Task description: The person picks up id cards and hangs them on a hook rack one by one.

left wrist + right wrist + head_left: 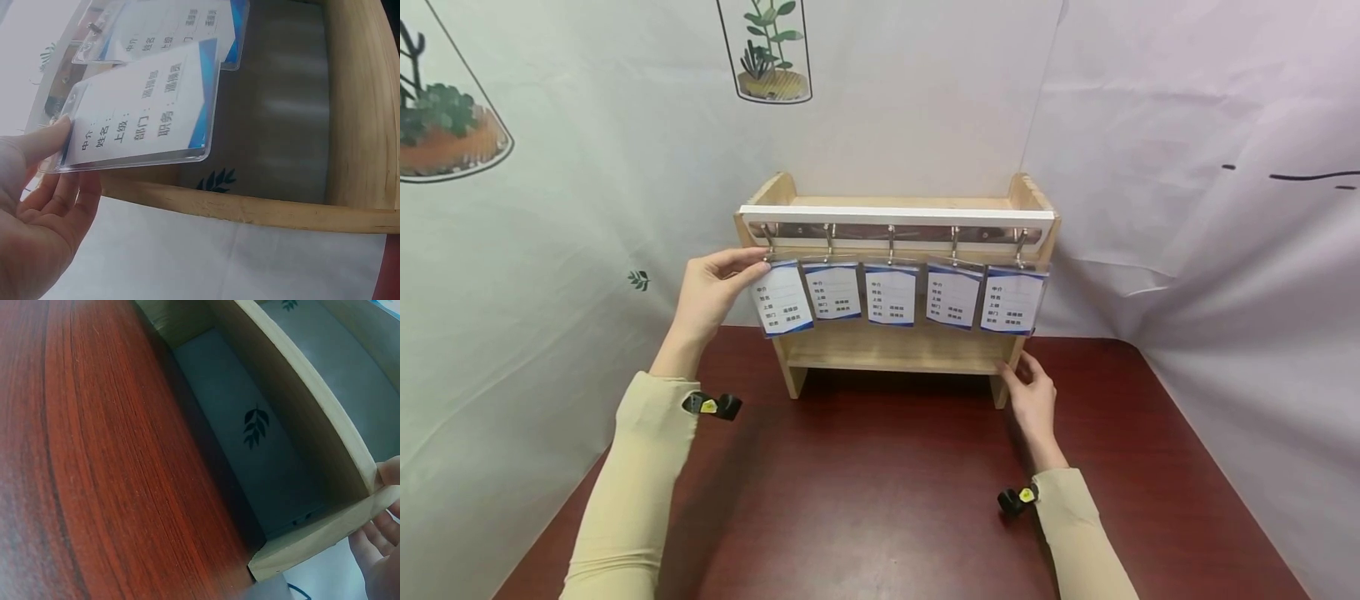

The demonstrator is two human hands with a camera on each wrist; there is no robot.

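Observation:
A wooden shelf [898,358] with a row of metal hooks stands on the table. Several clear badge holders with white and blue cards hang from the hooks. At the left end, my left hand [711,292] pinches the upper corner of the leftmost badge holder [781,302] by its hook. The left wrist view shows the thumb in front of that badge holder [140,112] and fingers behind. Low on the shelf's right side, my right hand [1032,400] grips the side panel. In the right wrist view the thumb and fingers lie on either side of the panel [312,540].
The white hook rail [898,217] runs across the shelf's upper front. Dark red table surface [880,492] spreads in front of the shelf. White patterned curtains [550,275] surround the table at the back and sides. A middle badge holder [891,296] hangs roughly straight.

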